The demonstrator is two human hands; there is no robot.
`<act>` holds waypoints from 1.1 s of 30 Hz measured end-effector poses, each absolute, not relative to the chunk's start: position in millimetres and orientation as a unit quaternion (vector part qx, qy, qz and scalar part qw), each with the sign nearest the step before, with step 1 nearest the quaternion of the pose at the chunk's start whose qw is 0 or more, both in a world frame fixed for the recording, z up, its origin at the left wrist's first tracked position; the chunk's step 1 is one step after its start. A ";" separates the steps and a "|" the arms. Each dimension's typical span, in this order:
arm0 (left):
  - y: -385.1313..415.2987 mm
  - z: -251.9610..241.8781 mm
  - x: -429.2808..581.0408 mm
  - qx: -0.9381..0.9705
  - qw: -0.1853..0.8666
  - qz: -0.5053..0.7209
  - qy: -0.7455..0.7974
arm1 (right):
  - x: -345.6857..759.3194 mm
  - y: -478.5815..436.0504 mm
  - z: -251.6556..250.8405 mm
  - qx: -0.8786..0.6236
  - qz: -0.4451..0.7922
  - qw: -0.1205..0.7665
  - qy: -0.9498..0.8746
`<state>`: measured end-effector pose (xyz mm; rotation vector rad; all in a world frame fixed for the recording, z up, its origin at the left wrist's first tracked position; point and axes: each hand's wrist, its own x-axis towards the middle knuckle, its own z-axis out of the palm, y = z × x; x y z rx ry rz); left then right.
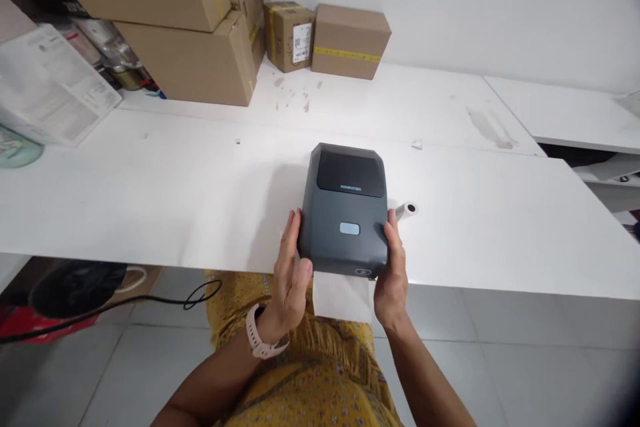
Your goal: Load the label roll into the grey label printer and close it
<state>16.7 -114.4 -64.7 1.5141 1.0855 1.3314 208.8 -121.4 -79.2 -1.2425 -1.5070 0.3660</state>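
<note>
A dark grey label printer [346,210] sits at the front edge of the white table [150,193]. A strip of white label paper [343,295] hangs out of its front slot, over the table edge. My left hand [290,267] lies against the printer's left side, fingers straight and together, with a pale watch on the wrist. My right hand [393,267] presses against the right front corner, fingers curled along its side. Both hands clasp the printer between them. A small white paper roll core [407,209] lies just behind the right hand.
Several cardboard boxes [200,47] are stacked at the back left, two smaller ones [350,40] against the wall. Printed papers [50,87] lie at the far left. A black cable [200,293] hangs below the table. A second white tabletop [565,113] adjoins at the right.
</note>
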 end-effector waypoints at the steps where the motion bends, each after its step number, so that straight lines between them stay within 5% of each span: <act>1: -113.3 -64.4 15.9 0.599 0.409 0.536 0.431 | 207.0 -120.5 -75.6 -0.518 0.153 0.541 -0.644; 14: -103.0 -57.7 18.6 0.524 0.437 0.625 0.380 | 195.3 -116.7 -48.0 -0.502 0.231 0.587 -0.592; 21: -24.1 -24.6 12.6 0.556 0.359 0.681 0.314 | 204.8 -46.4 34.5 -0.432 0.047 0.615 -0.658; 28: 42.4 -39.1 0.2 0.623 0.589 0.384 0.343 | 217.6 62.9 100.7 -0.440 0.018 0.616 -0.653; 33: 36.0 -46.1 0.1 0.628 0.593 0.380 0.329 | 222.3 82.8 105.8 -0.445 -0.076 0.593 -0.667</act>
